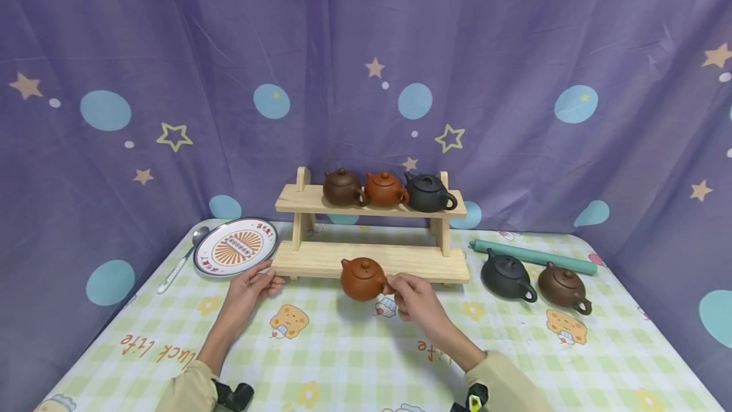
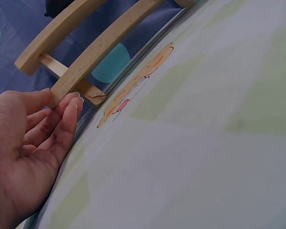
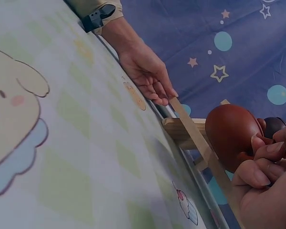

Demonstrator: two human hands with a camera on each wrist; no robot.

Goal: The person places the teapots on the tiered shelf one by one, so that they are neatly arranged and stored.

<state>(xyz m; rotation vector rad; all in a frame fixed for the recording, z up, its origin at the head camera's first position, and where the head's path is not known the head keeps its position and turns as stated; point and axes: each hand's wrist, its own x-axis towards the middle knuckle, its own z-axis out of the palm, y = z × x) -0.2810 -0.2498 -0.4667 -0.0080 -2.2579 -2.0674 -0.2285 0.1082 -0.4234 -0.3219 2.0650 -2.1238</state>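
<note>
My right hand (image 1: 420, 304) pinches the handle of a reddish-brown clay teapot (image 1: 364, 279), which hangs upright in front of the lower board of a two-tier wooden shelf (image 1: 326, 259). In the right wrist view the same teapot (image 3: 231, 133) is seen from below, fingers curled at its handle. At the shelf's lower left corner, my left hand (image 1: 250, 288) grips the board end between thumb and fingers, as the left wrist view shows at the board (image 2: 66, 88). On the upper tier stand a dark brown teapot (image 1: 342, 188), a reddish-brown teapot (image 1: 384, 190) and a black teapot (image 1: 427, 193).
Right of the shelf sit another black teapot (image 1: 506, 274) and another brown teapot (image 1: 563, 286), with a green rolled item (image 1: 537, 257) behind them. Left of it lie a patterned plate (image 1: 214, 262) and a spoon (image 1: 176, 270). A purple curtain (image 1: 366, 30) closes off the back.
</note>
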